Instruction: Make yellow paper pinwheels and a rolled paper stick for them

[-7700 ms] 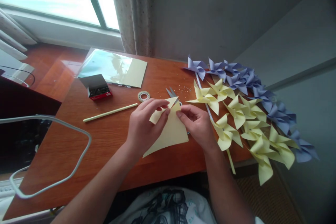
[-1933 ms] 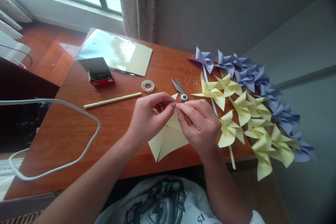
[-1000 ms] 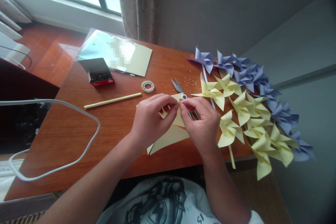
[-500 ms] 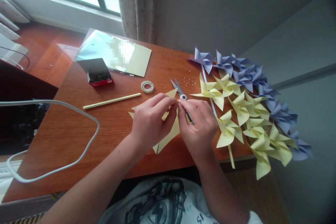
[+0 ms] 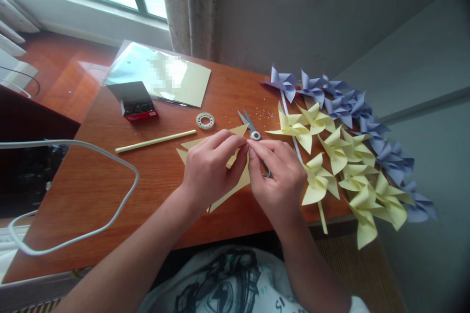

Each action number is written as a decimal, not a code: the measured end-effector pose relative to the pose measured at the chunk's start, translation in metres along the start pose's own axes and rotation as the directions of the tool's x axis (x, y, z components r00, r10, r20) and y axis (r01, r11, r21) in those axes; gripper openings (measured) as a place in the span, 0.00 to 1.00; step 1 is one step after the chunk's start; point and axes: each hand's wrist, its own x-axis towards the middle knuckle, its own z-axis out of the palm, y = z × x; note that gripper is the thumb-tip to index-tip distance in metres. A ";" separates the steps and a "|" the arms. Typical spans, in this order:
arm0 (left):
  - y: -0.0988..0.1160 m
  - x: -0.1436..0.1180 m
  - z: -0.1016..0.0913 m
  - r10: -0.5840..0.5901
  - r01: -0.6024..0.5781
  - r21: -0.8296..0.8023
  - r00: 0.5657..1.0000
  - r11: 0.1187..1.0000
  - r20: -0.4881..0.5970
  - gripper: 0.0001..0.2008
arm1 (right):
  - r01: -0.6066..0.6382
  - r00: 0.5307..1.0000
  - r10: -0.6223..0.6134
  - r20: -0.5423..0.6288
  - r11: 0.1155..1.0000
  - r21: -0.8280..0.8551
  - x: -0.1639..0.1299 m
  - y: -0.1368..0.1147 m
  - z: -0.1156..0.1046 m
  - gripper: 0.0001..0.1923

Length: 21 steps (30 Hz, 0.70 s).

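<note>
A sheet of yellow paper (image 5: 232, 193), with slits cut in from its corners, is between my hands just over the table. My left hand (image 5: 211, 164) is closed, thumb and forefinger pinching a tip of the paper. My right hand (image 5: 276, 173) is also closed in a pinch, its fingertips meeting the left ones at that same spot. Fingers hide the exact point where they grip. Scissors (image 5: 256, 135) lie with blades apart behind and partly under my right hand. To its right sits a yellow paper pinwheel (image 5: 318, 181) on a yellow stick.
Several yellow pinwheels (image 5: 336, 151) and purple pinwheels (image 5: 343, 105) crowd the table's right side. A tape roll (image 5: 205, 121), a rolled yellow paper stick (image 5: 156, 141), a small red-and-black box (image 5: 139, 109) and a glossy packet (image 5: 191, 85) lie to the left. A white cable (image 5: 123, 205) loops at the left.
The yellow paper has turned slightly, its lower and left corners shifting leftward. My hands keep pinching at nearly the same place.
</note>
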 end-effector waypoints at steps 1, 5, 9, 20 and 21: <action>0.000 0.000 0.000 -0.006 0.006 -0.008 1.000 1.000 0.004 0.04 | -0.007 1.000 0.007 0.005 1.000 0.002 0.000 0.000 -0.001 0.11; 0.001 0.000 -0.001 -0.037 0.038 -0.053 0.999 0.998 0.022 0.04 | -0.034 0.999 0.034 0.032 0.999 0.000 0.001 -0.001 -0.005 0.12; 0.001 0.001 -0.002 -0.057 0.060 -0.113 0.998 0.992 0.028 0.04 | -0.056 0.997 0.055 0.050 0.998 0.022 0.000 -0.001 -0.006 0.12; 0.002 0.003 -0.004 -0.071 0.079 -0.165 0.996 0.983 0.054 0.04 | -0.068 0.995 0.065 0.070 0.997 0.047 -0.001 -0.004 -0.008 0.12; 0.002 0.003 -0.004 -0.073 0.081 -0.168 0.996 0.983 0.053 0.04 | -0.069 0.995 0.066 0.070 0.996 0.049 -0.001 -0.004 -0.008 0.12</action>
